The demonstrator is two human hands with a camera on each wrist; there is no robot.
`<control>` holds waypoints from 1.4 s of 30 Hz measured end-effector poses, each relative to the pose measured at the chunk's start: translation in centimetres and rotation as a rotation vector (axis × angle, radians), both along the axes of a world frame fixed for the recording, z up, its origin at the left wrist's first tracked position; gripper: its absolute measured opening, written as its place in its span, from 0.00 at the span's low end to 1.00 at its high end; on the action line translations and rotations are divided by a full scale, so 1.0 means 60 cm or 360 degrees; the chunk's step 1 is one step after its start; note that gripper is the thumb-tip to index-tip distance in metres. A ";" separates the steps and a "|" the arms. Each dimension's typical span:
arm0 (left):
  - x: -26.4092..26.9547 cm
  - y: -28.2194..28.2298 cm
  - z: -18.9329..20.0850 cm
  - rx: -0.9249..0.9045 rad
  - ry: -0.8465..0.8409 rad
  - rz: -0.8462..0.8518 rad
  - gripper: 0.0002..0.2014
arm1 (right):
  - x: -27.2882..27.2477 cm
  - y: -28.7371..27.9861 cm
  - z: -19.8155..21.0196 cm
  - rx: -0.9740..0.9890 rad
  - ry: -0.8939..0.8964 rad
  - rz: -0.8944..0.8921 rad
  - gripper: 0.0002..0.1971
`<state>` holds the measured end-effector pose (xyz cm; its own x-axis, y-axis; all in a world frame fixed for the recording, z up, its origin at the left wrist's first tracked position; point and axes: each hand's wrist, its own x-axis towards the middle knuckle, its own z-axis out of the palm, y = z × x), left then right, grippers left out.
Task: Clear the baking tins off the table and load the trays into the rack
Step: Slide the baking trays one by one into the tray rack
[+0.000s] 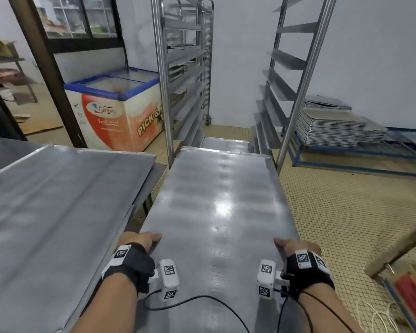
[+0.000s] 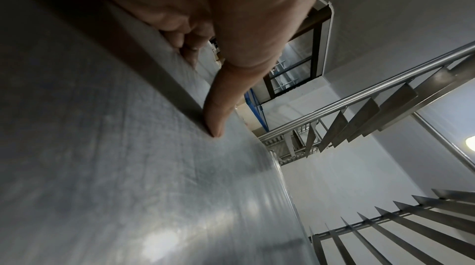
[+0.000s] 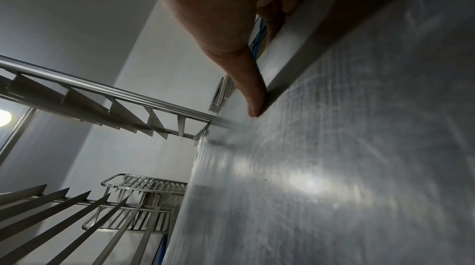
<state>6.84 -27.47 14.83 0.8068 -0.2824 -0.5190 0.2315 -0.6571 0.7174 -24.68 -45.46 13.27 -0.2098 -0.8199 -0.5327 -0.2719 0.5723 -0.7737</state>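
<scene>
Both hands, the left hand (image 1: 139, 241) and the right hand (image 1: 296, 246), have their grip clamped on the long edges of a flat, scratched steel tray (image 1: 221, 200), thumbs on top, carrying it level toward the rack (image 1: 305, 75). I judge this the loading step; next, the thin tray edges must meet one pair of angled metal runners (image 1: 277, 92) squarely.

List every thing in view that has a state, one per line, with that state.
Tray: held level by both side edges, far end between the rack's posts.
Left hand: grips the tray's left edge, thumb on top.
Right hand: grips the tray's right edge, thumb on top.
Rack: upper runners bare.
Chest freezer: lids closed.
</scene>
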 end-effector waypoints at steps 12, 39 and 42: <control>0.050 -0.115 -0.031 0.0080 0.0118 0.0021 0.36 | 0.060 -0.107 -0.007 0.0063 0.0079 0.0094 0.21; 0.221 -0.385 -0.080 0.0110 0.0143 -0.0069 0.40 | 0.207 -0.360 -0.031 0.0136 0.0152 0.0074 0.21; 0.233 -0.421 -0.084 0.0101 0.0124 -0.0072 0.40 | 0.218 -0.388 -0.029 0.0122 0.0145 0.0016 0.18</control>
